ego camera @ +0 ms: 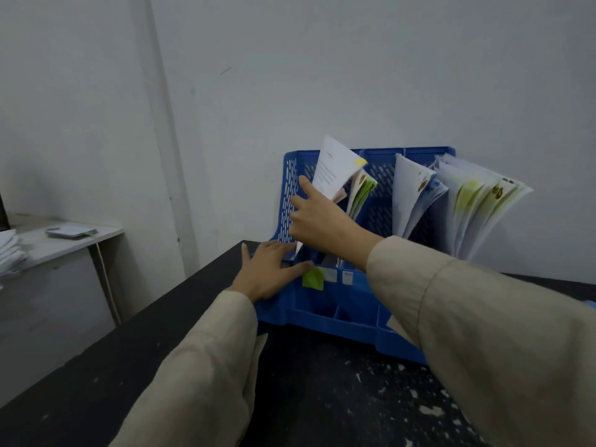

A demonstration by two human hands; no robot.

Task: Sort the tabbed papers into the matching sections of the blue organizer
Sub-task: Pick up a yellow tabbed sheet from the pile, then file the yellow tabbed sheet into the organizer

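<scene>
Right hand (317, 221) is pinching 1 curling white sheet (335, 167) above the perforated blue plastic organizer (338, 312); left hand (271, 272), fingers spread flat, is bracing its rim.

The organizer (342, 304) stands at the table's (161, 343) back edge, with papers (477, 204) in its right sections and a sheet (335, 166) in its left one.

Before me a pale wall (354, 75); my black table (161, 333) is paint-flecked, a grey side desk (64, 243) to the left.
</scene>
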